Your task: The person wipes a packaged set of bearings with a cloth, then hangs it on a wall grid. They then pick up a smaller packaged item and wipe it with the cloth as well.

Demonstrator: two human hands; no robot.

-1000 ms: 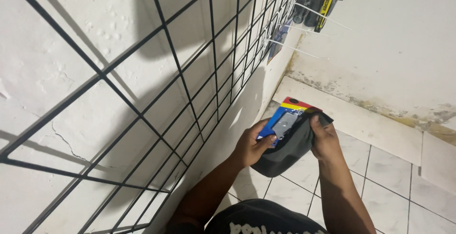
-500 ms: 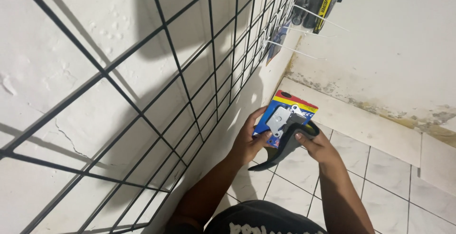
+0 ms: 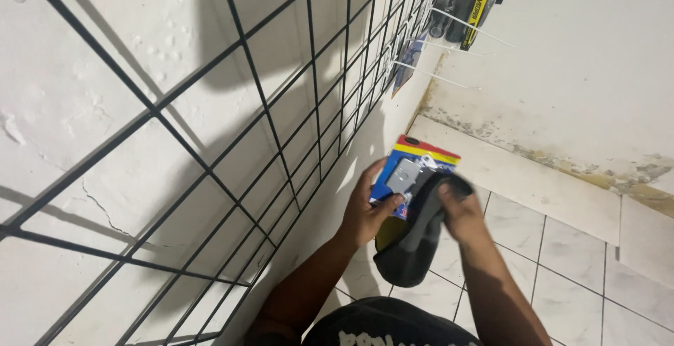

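- Carded blister pack (image 3: 413, 170), frame centre: judged light, stiff backing, slippery plastic front; hold by card edges.
- Left hand (image 3: 365, 212) closed on the pack's left edge.
- Right hand (image 3: 460, 212) presses dark cloth (image 3: 414, 247), soft and limp, against it.

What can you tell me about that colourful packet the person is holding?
The blister-card packet is a flat rectangular card, blue with a red and yellow band across its top and a small hanging hole near the upper corner. A grey, boxy item sits under clear plastic on its front. It is held tilted, above the tiled floor beside the wire grid panel. The left hand clasps its left edge, while the right hand presses a dark grey cloth against its lower right part.
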